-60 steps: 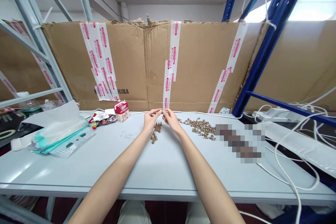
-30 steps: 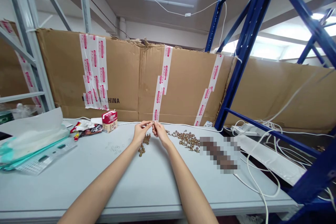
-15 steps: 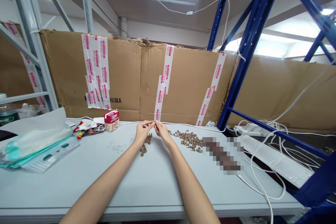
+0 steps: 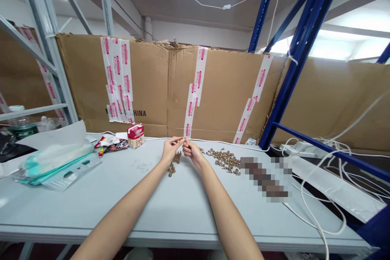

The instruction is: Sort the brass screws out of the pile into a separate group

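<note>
The left hand (image 4: 172,149) and right hand (image 4: 192,152) are raised just above the white tabletop (image 4: 91,215), with their fingertips (image 4: 183,140) meeting in a tight pinch. Anything held between them is too small to make out. Brass-coloured small fittings lie on the tabletop in two groups: a small scatter (image 4: 174,164) just below the left hand and a larger heap (image 4: 224,161) to the right of the right hand. A pixelated patch (image 4: 265,178) hides whatever lies beyond the heap. Farther left stand a red-and-white carton (image 4: 135,136), its small print unreadable, and a plastic-wrapped tissue pack (image 4: 55,156). A white cable (image 4: 219,143) runs along the back edge, in front of a cardboard sheet (image 4: 213,89) printed "CHINA" and strapped with red-printed packing tape (image 4: 117,81).
</note>
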`<action>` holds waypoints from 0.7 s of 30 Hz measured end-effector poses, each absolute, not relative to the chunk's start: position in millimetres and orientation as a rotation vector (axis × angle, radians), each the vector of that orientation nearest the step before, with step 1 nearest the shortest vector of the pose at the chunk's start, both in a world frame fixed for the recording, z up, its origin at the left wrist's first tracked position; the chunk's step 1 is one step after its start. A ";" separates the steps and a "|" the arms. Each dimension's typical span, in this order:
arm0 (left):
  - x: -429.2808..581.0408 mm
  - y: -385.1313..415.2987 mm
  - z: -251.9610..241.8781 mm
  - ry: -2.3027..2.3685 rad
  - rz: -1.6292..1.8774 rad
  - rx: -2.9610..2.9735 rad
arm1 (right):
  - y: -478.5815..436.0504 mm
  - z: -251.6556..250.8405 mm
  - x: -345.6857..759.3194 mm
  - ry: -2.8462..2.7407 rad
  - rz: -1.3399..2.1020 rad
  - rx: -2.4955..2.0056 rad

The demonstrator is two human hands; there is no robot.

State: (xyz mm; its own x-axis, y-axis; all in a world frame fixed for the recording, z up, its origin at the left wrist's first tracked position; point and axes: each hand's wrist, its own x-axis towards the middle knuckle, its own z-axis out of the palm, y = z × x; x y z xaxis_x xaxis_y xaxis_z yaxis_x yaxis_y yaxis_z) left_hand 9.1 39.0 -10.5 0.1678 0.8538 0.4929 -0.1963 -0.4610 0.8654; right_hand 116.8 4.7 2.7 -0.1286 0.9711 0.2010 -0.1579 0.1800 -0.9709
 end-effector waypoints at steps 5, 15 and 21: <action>6.1 39.1 -6.2 0.656 1.481 1.407 | 2.5 1.7 114.0 -1.460 0.636 -1.173; 6.5 37.3 -2.1 0.662 1.456 1.414 | 9.4 -2.3 110.8 -1.370 0.729 -1.046; 6.1 38.1 -2.4 0.656 1.436 1.415 | 11.2 0.2 114.0 -1.352 0.876 -0.967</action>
